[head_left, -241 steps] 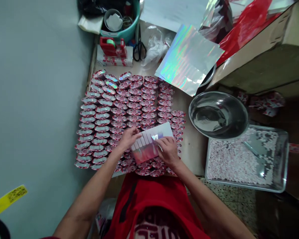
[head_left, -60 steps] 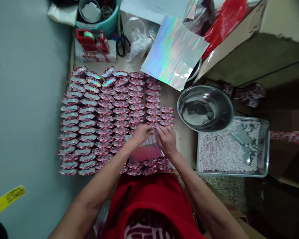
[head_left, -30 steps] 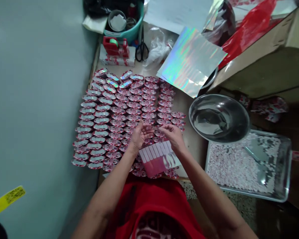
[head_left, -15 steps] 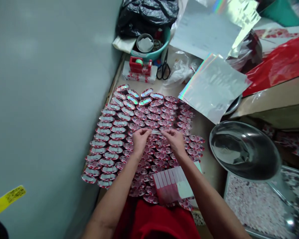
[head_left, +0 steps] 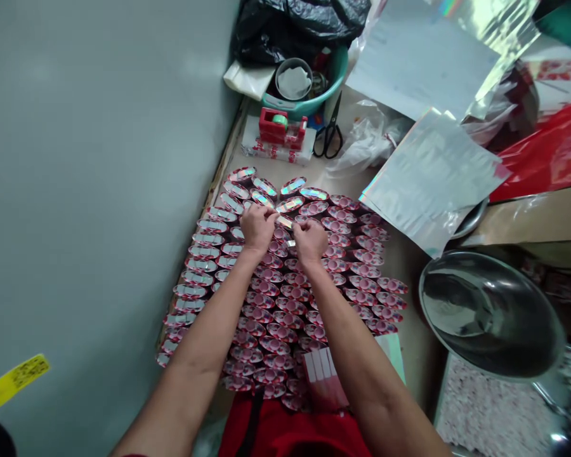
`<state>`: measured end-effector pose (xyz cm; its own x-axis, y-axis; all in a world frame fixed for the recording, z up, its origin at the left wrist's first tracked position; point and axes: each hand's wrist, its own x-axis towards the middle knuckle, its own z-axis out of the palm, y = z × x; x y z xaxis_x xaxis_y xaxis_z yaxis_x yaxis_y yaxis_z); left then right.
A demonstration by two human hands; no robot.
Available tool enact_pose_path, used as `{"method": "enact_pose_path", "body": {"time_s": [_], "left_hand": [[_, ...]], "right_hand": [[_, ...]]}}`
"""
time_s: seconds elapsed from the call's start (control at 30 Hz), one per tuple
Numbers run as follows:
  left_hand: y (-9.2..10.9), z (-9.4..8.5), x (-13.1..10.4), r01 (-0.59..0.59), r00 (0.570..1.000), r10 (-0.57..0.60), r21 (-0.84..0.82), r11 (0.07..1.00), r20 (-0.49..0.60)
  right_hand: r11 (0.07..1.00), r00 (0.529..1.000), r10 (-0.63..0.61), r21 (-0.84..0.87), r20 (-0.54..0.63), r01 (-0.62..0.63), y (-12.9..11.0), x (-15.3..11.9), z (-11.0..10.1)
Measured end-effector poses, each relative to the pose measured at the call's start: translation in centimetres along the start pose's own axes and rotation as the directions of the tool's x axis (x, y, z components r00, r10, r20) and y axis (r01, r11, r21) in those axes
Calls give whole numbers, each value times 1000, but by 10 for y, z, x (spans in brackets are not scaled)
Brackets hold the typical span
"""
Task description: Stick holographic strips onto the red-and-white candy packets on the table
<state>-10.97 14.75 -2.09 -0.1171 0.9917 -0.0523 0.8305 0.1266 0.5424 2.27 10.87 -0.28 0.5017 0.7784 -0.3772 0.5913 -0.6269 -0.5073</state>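
Note:
Rows of red-and-white oval packets [head_left: 261,301] cover the table in front of me. Some at the left and top have a pale or shiny strip across them; others show a pink round centre. Between my hands a small shiny strip [head_left: 284,221] is stretched over the upper rows. My left hand [head_left: 258,227] pinches its left end, and my right hand [head_left: 311,240] pinches its right end. Another small pale piece [head_left: 291,244] shows beside my right fingers. A sheet of pale strips [head_left: 320,365] lies near the front edge, partly under my right forearm.
A red tape dispenser [head_left: 282,129], black scissors [head_left: 330,132] and a teal basin [head_left: 335,70] stand at the back. Shiny sheets [head_left: 433,171] lie at the right. Beyond them are a metal bowl [head_left: 490,311] and a tray of pinkish pieces [head_left: 495,406]. A wall [head_left: 99,158] rises left.
Both hands have moved up and to the left over the packets, now with a shiny strip between them. The view has shifted slightly, and more of the lower packets shows.

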Motion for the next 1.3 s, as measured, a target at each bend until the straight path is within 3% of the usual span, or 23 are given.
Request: {"method": "enact_pose_path", "body": {"time_s": [0.33,0.43,0.5,0.6,0.67,0.7,0.77,0.87,0.93,1.0,1.1,1.17,1.23,1.3], "left_hand": [[-2,6,-4,17,1000,-18,-15,1000,-26],[3,4,3,124,984,-128,-41,991,-122],[7,0,12,201,971,-204,-35,979,-128],[13,-12,16,225,971,-231,-87,970,-60],[18,-20,3,225,973,-232,-258,940,3],[21,-23,-8,238,971,-233,-380,894,60],[28,-27,-36,352,936,-253,-603,716,247],[43,-26,-73,616,788,-283,-701,358,547],[54,-24,-86,689,723,-278,-690,221,632],[62,-21,-90,679,729,-283,-710,187,623],[64,-14,-89,632,764,-322,-748,202,559],[61,-10,-85,595,796,-340,-751,288,500],[58,-4,-78,514,855,-353,-712,479,379],[60,2,-67,394,916,-352,-585,709,190]], "right_hand": [[1000,999,-18,-25,51,20,-1,6,1],[999,1000,12,-45,1,-12,2,11,-1],[999,999,36,-36,-31,-37,3,14,-4],[994,999,19,105,-42,-14,4,16,-11],[963,997,19,268,-76,2,5,17,-17],[941,995,29,339,-94,5,6,17,-20],[907,992,44,422,-119,11,8,17,-26],[896,990,39,443,-133,24,10,17,-33],[901,991,25,433,-134,36,11,16,-36],[905,991,14,422,-131,42,13,14,-38],[882,998,-1,471,-59,29,21,16,-43],[816,994,-54,577,93,-9,30,21,-49],[742,960,-129,667,248,-73,39,31,-54],[729,952,-150,680,267,-76,44,44,-58]]}}
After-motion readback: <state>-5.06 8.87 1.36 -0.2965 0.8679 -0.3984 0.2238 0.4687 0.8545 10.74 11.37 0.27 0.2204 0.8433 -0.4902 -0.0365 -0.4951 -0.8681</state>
